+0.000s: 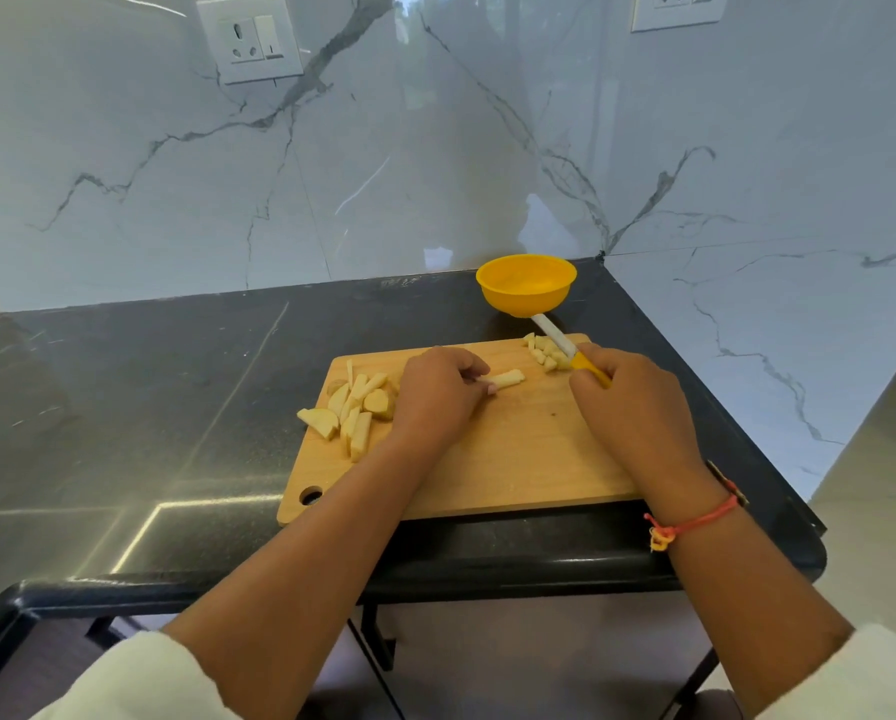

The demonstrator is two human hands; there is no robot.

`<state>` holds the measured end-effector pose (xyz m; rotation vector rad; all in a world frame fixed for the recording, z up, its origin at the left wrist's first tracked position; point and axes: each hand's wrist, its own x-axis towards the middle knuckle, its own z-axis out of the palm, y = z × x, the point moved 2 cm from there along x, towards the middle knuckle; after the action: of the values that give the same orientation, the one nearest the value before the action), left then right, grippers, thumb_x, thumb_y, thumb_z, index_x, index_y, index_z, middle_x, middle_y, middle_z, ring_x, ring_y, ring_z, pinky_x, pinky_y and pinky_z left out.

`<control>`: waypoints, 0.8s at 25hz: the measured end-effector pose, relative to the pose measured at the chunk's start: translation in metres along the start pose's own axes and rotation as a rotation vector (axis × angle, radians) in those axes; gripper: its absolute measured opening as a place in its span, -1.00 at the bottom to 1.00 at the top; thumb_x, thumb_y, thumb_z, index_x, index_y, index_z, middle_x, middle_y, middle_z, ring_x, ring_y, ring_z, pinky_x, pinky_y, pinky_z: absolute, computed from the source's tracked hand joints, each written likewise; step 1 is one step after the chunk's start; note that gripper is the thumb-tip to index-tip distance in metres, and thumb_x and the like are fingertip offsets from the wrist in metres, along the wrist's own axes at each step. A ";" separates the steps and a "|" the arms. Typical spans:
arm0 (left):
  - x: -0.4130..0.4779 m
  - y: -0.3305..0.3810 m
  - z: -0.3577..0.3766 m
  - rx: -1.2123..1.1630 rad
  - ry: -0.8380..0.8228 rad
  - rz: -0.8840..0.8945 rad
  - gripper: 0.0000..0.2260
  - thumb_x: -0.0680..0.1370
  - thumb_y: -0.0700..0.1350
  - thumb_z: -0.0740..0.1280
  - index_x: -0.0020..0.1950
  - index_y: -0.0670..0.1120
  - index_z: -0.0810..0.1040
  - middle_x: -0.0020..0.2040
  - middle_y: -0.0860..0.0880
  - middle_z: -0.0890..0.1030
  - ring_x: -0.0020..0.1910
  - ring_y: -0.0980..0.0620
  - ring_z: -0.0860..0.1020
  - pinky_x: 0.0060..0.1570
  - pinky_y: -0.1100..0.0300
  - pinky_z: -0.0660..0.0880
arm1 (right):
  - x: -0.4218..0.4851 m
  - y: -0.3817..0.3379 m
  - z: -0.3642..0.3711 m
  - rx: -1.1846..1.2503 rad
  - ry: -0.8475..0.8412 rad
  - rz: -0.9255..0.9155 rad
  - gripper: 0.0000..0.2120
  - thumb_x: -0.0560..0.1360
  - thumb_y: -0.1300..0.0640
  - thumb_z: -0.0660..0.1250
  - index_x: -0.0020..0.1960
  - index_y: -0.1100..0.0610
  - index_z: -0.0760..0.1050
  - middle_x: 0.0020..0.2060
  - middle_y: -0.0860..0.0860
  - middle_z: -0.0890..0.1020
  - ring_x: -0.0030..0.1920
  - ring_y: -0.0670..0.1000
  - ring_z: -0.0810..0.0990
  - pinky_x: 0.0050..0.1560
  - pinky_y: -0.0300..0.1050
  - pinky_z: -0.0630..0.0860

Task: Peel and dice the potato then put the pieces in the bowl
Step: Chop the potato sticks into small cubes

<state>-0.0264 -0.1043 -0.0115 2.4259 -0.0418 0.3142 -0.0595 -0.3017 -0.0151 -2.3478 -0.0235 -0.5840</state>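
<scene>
On the wooden cutting board (513,459) my left hand (438,394) pinches a pale potato strip (509,378) that lies flat near the board's middle. My right hand (630,400) grips the yellow handle of a knife (565,348); its white blade points away toward the bowl and lies beside a small heap of diced potato (542,350) at the board's far right corner. A pile of potato wedges and strips (355,410) sits at the board's left. The yellow bowl (526,283) stands just beyond the board.
The board lies on a dark stone counter (150,407) against a marble wall, with the counter's right edge (737,407) close to my right hand. Two wall sockets (251,39) are mounted high above. Dark frame legs show below the counter's front edge.
</scene>
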 end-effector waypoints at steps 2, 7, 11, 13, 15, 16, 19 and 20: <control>0.009 0.008 0.007 0.015 -0.039 0.030 -0.77 0.50 -0.07 0.48 0.15 -0.02 0.68 -0.02 0.02 0.68 -0.12 0.16 0.55 -0.10 0.34 0.44 | 0.003 0.005 -0.001 0.053 0.004 0.047 -0.73 0.56 0.06 0.22 0.17 0.01 0.61 -0.28 -0.09 0.61 -0.37 -0.07 0.51 -0.43 -0.21 0.30; 0.030 0.023 0.024 -0.016 -0.051 0.069 -0.77 0.49 -0.11 0.50 0.14 -0.05 0.68 -0.01 0.00 0.67 -0.09 0.12 0.57 -0.03 0.29 0.48 | 0.002 0.007 0.000 0.059 0.003 0.075 -0.67 0.57 0.07 0.22 0.30 0.01 0.56 -0.26 -0.08 0.61 -0.34 -0.07 0.50 -0.41 -0.20 0.32; 0.041 0.030 0.033 -0.015 -0.034 0.092 -0.74 0.46 -0.13 0.52 0.14 -0.06 0.66 -0.01 0.01 0.66 -0.07 0.12 0.58 -0.04 0.30 0.50 | 0.003 0.007 0.002 0.026 0.003 0.070 -0.66 0.58 0.06 0.21 0.33 0.02 0.54 -0.23 -0.06 0.61 -0.34 -0.08 0.50 -0.40 -0.21 0.34; 0.043 0.029 0.034 -0.022 -0.029 0.097 -0.73 0.45 -0.13 0.53 0.14 -0.06 0.65 -0.01 0.02 0.66 -0.07 0.13 0.59 -0.04 0.31 0.51 | 0.003 0.006 0.002 -0.002 0.010 0.063 -0.67 0.59 0.06 0.20 0.30 0.03 0.55 -0.25 -0.06 0.60 -0.35 -0.09 0.50 -0.41 -0.23 0.34; 0.044 0.025 0.034 -0.045 -0.029 0.092 -0.72 0.44 -0.13 0.54 0.14 -0.04 0.64 -0.01 0.03 0.67 -0.07 0.16 0.60 -0.07 0.36 0.50 | 0.002 0.006 0.003 -0.020 0.012 0.058 -0.68 0.60 0.05 0.20 0.29 0.04 0.55 -0.25 -0.07 0.59 -0.36 -0.11 0.49 -0.41 -0.26 0.31; 0.044 0.024 0.034 -0.060 -0.038 0.084 -0.70 0.43 -0.12 0.55 0.14 -0.03 0.63 -0.01 0.04 0.67 -0.08 0.17 0.60 -0.09 0.38 0.50 | 0.002 0.006 0.003 -0.028 0.012 0.054 -0.69 0.60 0.05 0.20 0.28 0.04 0.56 -0.26 -0.08 0.58 -0.36 -0.11 0.49 -0.42 -0.27 0.30; 0.042 0.024 0.033 -0.097 -0.083 0.062 -0.61 0.38 -0.06 0.59 0.16 -0.02 0.60 -0.03 0.08 0.65 -0.07 0.17 0.60 -0.11 0.41 0.49 | 0.002 0.005 0.005 -0.045 0.012 0.048 -0.68 0.60 0.04 0.19 0.30 0.03 0.55 -0.30 -0.11 0.54 -0.37 -0.11 0.47 -0.43 -0.26 0.28; 0.040 0.026 0.035 -0.097 -0.084 0.064 -0.59 0.37 -0.06 0.60 0.17 -0.03 0.59 -0.02 0.08 0.64 -0.05 0.16 0.60 -0.10 0.41 0.48 | 0.002 0.005 0.005 -0.048 0.014 0.045 -0.67 0.60 0.04 0.19 0.31 0.03 0.54 -0.29 -0.10 0.54 -0.36 -0.10 0.47 -0.43 -0.25 0.29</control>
<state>0.0172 -0.1443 -0.0114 2.3439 -0.1681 0.2331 -0.0553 -0.3023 -0.0204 -2.3841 0.0500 -0.5843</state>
